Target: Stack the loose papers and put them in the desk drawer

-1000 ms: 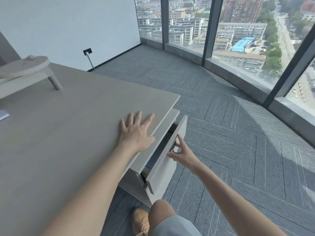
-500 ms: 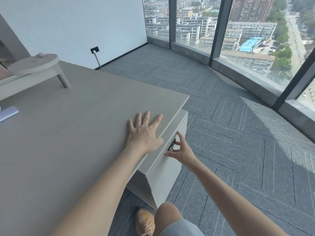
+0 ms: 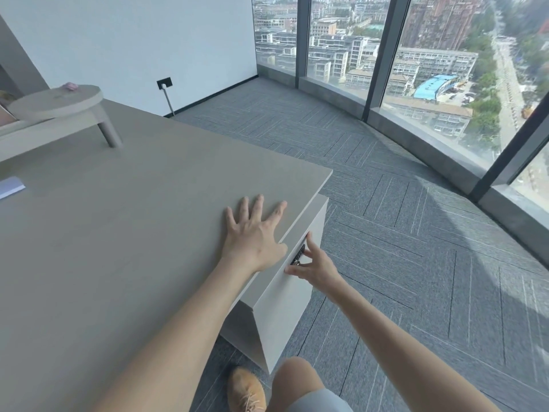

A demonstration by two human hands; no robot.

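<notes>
The white drawer (image 3: 285, 304) under the desk's right end is pushed fully in, its front flush with the pedestal. My right hand (image 3: 315, 266) rests its fingertips against the dark handle (image 3: 299, 254), thumb pointing up, not wrapped around it. Just above the drawer, my left hand (image 3: 252, 236) lies flat on the grey desk top (image 3: 118, 233) with fingers spread. No stack of papers is in sight. Only one pale sheet corner (image 3: 10, 187) shows at the left edge of the desk.
A round-topped wooden stand (image 3: 56, 101) with a small pink object (image 3: 70, 85) sits at the desk's back left. Grey carpet (image 3: 401, 248) stretches right to floor-to-ceiling windows (image 3: 430, 69). My knee and tan shoe (image 3: 246, 391) are below the drawer.
The drawer went from half open to fully shut, with my right hand following it in at the handle. My left hand stayed flat on the desk.
</notes>
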